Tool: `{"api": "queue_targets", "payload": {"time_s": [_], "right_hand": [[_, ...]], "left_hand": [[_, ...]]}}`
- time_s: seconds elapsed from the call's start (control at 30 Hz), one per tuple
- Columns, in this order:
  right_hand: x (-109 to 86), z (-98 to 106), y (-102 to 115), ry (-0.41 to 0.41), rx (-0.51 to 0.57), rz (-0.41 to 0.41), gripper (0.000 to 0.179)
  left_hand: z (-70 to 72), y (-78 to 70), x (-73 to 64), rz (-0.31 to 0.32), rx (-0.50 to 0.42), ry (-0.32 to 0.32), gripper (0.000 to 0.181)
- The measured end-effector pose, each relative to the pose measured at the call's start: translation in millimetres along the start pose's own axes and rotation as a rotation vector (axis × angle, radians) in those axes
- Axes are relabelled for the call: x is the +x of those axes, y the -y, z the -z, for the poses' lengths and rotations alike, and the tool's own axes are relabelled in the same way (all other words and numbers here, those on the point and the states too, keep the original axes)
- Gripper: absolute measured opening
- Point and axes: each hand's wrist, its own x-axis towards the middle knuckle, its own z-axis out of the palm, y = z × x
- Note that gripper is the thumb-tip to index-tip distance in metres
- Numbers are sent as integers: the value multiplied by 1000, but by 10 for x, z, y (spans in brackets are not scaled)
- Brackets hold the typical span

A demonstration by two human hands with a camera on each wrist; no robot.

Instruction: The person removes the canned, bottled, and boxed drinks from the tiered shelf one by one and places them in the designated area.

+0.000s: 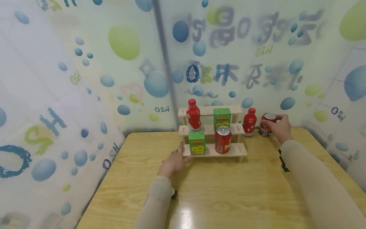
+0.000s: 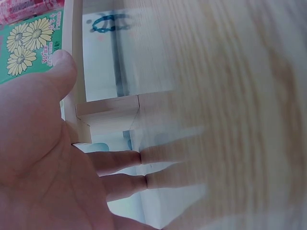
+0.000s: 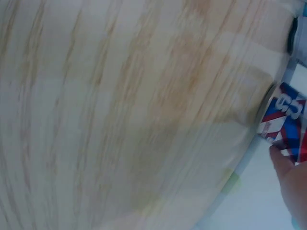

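Observation:
My right hand [image 1: 281, 128] grips a red drink can [image 1: 264, 126] at the back right of the table, fingers and thumb around its upper part. Blue and white stripes show on that can [image 3: 287, 117] in the right wrist view. My left hand [image 1: 173, 161] is at the left end of a three-step wooden rack [image 1: 210, 149]. In the left wrist view its thumb lies along the lowest step's edge beside a green box [image 2: 33, 45] with yellow flowers, and its other fingers reach down to the tabletop, fairly straight.
The rack bears a red bottle [image 1: 193, 116], a second green box [image 1: 222, 116] and another red can [image 1: 223, 141]. Between rack and gripped can stands another red bottle [image 1: 250, 122]. Patterned curtains [image 1: 125, 79] border the wooden table [image 1: 217, 190] at the back and sides.

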Motion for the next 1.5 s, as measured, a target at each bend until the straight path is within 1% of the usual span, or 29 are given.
{"api": "queue_targets", "payload": {"time_s": [0.1, 0.27, 0.43, 0.53, 0.73, 1.0, 1.23, 1.37, 1.5], "right_hand": [[15, -14, -5, 17, 22, 3, 104], [-9, -24, -12, 3, 35, -21, 99], [-36, -34, 34, 28, 71, -33, 99], [-34, -33, 56, 32, 88, -33, 97], [-42, -34, 58, 39, 94, -36, 96], [-42, -39, 74, 49, 96, -51, 94], [-47, -29, 68, 61, 112, -34, 93], [-62, -5, 64, 69, 95, -31, 96], [-58, 49, 86, 97, 36, 4, 101]], "left_hand": [[-2, 0, 8, 3, 0, -6, 102], [-18, -6, 11, -7, -3, 7, 102], [-20, -2, 9, 11, 0, 11, 102], [0, -9, 16, 8, 3, 5, 102], [28, -17, 5, -2, 10, -1, 103], [-4, -1, 11, 2, 2, 0, 102], [8, -6, 10, 9, 4, 1, 102], [4, -7, 2, 8, 1, 5, 102], [3, -9, -4, 15, -7, 3, 102]]}}
